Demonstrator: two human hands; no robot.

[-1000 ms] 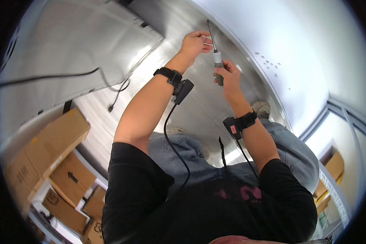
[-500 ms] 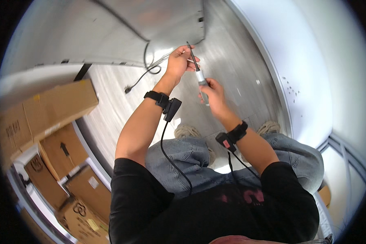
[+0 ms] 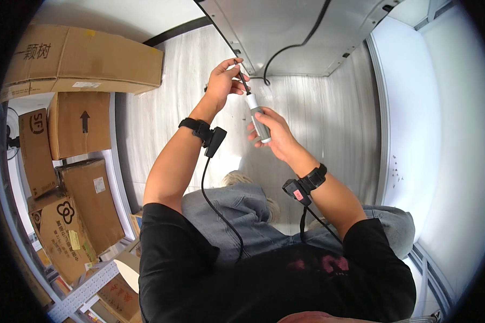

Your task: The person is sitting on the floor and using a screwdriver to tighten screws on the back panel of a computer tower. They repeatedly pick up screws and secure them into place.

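Note:
A screwdriver (image 3: 260, 123) with a grey and white handle and a dark shaft is held in front of me, its tip pointing up and away. My right hand (image 3: 280, 135) wraps round the handle. Up at the shaft and tip, my left hand (image 3: 223, 86) has its thumb and fingers closed around the dark metal. Whether a small screw sits at the tip is too small to tell. Just beyond my left fingertips stands a large metal cabinet panel (image 3: 291, 27), with a black cable (image 3: 307, 40) running down it.
Cardboard boxes (image 3: 83, 125) fill a shelf on the left, with a long carton (image 3: 110, 59) above them. A white wall panel (image 3: 415, 107) rises on the right. Pale wood-look floor (image 3: 334, 124) lies below. Black wrist straps with cords are on both my forearms.
My view has turned, so the metal panel now appears further right and the boxes show more fully. Both hands stay on the screwdriver, which appears slightly further left and lower.

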